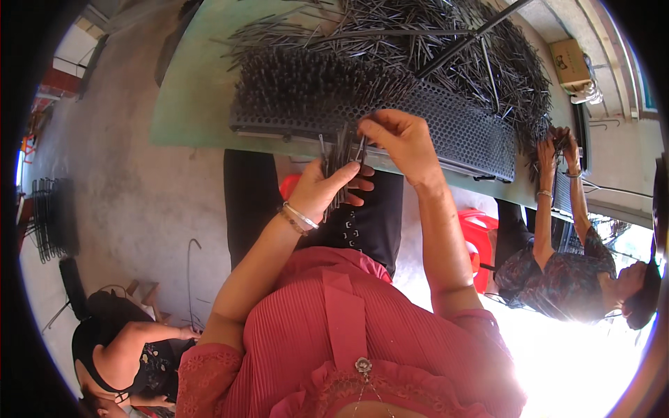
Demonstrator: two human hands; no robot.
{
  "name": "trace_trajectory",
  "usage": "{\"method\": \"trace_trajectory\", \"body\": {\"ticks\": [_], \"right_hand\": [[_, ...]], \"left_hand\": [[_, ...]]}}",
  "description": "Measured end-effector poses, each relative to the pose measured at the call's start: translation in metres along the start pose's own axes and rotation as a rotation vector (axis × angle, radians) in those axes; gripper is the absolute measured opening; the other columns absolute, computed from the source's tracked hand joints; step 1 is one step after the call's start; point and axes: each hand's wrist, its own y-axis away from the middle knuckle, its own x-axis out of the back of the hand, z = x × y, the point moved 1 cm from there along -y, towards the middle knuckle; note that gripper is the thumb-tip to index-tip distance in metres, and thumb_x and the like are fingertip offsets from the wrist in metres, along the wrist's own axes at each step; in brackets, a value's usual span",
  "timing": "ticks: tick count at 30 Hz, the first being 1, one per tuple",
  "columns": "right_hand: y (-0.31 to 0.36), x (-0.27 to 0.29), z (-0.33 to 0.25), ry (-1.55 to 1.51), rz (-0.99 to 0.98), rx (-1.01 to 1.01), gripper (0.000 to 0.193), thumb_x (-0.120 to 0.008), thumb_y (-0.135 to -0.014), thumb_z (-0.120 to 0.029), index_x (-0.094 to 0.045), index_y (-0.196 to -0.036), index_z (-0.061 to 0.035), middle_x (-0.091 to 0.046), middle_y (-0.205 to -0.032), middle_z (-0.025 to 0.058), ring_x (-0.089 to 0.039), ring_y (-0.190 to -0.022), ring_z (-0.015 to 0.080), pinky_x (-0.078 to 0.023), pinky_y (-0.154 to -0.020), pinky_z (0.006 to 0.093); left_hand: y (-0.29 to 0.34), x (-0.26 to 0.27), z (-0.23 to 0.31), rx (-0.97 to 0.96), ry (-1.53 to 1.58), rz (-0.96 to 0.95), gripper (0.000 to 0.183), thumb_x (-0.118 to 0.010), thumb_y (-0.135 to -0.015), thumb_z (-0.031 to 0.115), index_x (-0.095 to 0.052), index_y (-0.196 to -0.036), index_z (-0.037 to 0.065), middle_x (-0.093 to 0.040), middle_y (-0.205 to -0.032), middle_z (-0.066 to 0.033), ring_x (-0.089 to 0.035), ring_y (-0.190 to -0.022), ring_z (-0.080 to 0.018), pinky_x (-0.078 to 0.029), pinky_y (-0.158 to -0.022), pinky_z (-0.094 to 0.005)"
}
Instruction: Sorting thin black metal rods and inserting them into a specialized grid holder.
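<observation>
My left hand (320, 187) is wrapped round a bundle of thin dark rods (339, 150), which stick up past the thumb. Just right of the bundle's upper end, my right hand (404, 143) is closed in a pinch; a dark rod seems to be at its fingertips. Both hands are at the near edge of a black perforated rack (463, 132). Many similar rods (300, 80) stand upright in the holes of its left part, while holes on the right side show no rods.
A large heap of loose rods (512, 59) covers the green table (188, 90) behind the rack. A dark metal bar (453, 56) slants above it. At right, a co-worker's hands (557, 146) handle rods. Another person sits at lower left. A red stool (477, 240) stands below the table.
</observation>
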Motion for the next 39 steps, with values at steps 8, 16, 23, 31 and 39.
{"method": "trace_trajectory", "body": {"ticks": [8,16,23,31,39], "right_hand": [[-0.019,-0.004,-0.013,-0.03,0.436,0.361,0.017,-0.065,-0.085,-0.009,-0.064,-0.095,0.004,-0.066,-0.081,0.0038,-0.056,-0.071,0.0057,-0.045,-0.065,0.0206],[-0.038,-0.019,-0.01,0.168,0.484,0.497,0.015,-0.068,-0.082,-0.008,-0.065,-0.093,0.0021,-0.066,-0.079,0.0088,-0.057,-0.065,0.011,-0.047,-0.062,0.0245],[-0.041,-0.025,-0.015,0.276,0.484,0.605,0.013,-0.068,-0.081,-0.007,-0.064,-0.091,0.0014,-0.065,-0.081,0.0098,-0.06,-0.065,0.0142,-0.048,-0.062,0.026],[-0.038,-0.028,-0.023,0.391,0.449,0.662,0.013,-0.068,-0.08,-0.006,-0.064,-0.09,0.0008,-0.065,-0.083,0.0107,-0.062,-0.067,0.0187,-0.049,-0.063,0.0273],[-0.043,-0.029,-0.003,0.422,0.37,0.668,0.015,-0.069,-0.08,-0.006,-0.065,-0.094,0.0005,-0.067,-0.084,0.0075,-0.061,-0.072,0.0116,-0.048,-0.068,0.0242]], "left_hand": [[-0.004,0.004,-0.003,0.08,0.002,0.019,0.033,-0.055,-0.091,0.02,-0.052,-0.118,0.001,-0.065,-0.096,-0.0135,-0.064,-0.077,-0.0176,-0.053,-0.058,-0.0279],[-0.003,0.006,-0.006,0.068,-0.033,0.029,0.033,-0.054,-0.091,0.016,-0.051,-0.118,-0.001,-0.064,-0.093,-0.0145,-0.063,-0.074,-0.017,-0.053,-0.057,-0.0278],[-0.001,0.008,-0.003,0.067,-0.006,0.019,0.028,-0.05,-0.091,0.014,-0.053,-0.115,0.0,-0.065,-0.097,-0.0161,-0.062,-0.073,-0.0153,-0.051,-0.056,-0.0263],[-0.001,0.009,-0.001,0.099,0.016,0.034,0.025,-0.05,-0.09,0.013,-0.054,-0.11,0.0,-0.066,-0.096,-0.0165,-0.062,-0.072,-0.0146,-0.051,-0.054,-0.0258],[0.0,0.01,-0.001,0.094,0.009,0.023,0.023,-0.05,-0.089,0.013,-0.054,-0.108,0.0,-0.066,-0.095,-0.0166,-0.061,-0.07,-0.0135,-0.049,-0.052,-0.0247]]}}
